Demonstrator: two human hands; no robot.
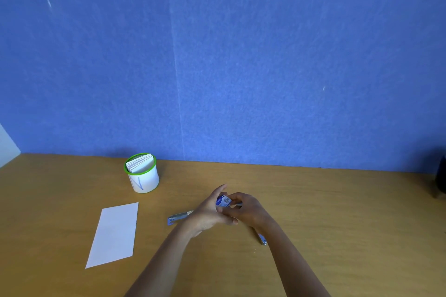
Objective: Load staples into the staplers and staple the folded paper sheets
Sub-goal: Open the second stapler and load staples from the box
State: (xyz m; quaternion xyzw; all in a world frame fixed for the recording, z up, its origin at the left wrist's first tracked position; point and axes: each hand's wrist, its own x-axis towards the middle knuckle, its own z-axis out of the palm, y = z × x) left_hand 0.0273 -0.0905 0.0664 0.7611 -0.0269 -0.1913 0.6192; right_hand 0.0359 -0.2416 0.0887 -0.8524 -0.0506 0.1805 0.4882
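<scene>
Two hands, left hand and right hand, are pinching a small staple box at lower centre, probably opening it; next comes drawing out a strip for the stapler lying just left.

I see the white round green-rimmed cup standing on the tan wooden table, with folded white paper slips inside it. Before the cup lies a flat white paper sheet. Right of the cup and nearer me, a small blue-and-white staple box is held between the left hand and right hand, with a silver metal stapler on the table beside them.
</scene>
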